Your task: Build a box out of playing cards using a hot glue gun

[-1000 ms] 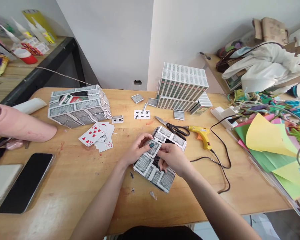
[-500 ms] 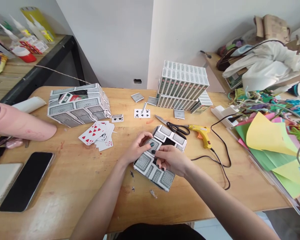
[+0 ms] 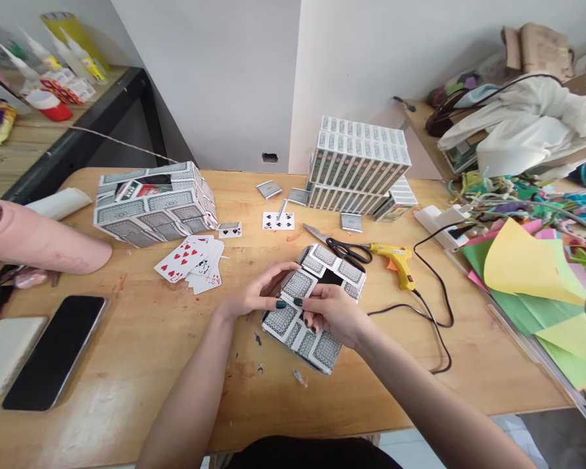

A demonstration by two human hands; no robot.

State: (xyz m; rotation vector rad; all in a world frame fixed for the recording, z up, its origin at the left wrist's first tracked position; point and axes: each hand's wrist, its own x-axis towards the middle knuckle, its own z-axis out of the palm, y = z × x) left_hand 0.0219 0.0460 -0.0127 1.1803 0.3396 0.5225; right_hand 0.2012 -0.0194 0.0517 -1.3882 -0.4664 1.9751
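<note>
Drawn back slightly since half a second ago with the left hand (image 3: 254, 293), taking its thumb off the face of the middle card (image 3: 297, 284) to that card's near edge. Apparently settling the card on the card-covered box (image 3: 327, 352); calls next for steady, even pressure along that edge. Resting on the tabletop (image 3: 141, 352), directly beneath both hands, with scissors (image 3: 349, 251) just beyond the box. Grasping the box's left side with the left grip; curling the right hand (image 3: 334, 312) over the box's middle, fingertips partly hidden, cannot tell whether pinching anything.
</note>
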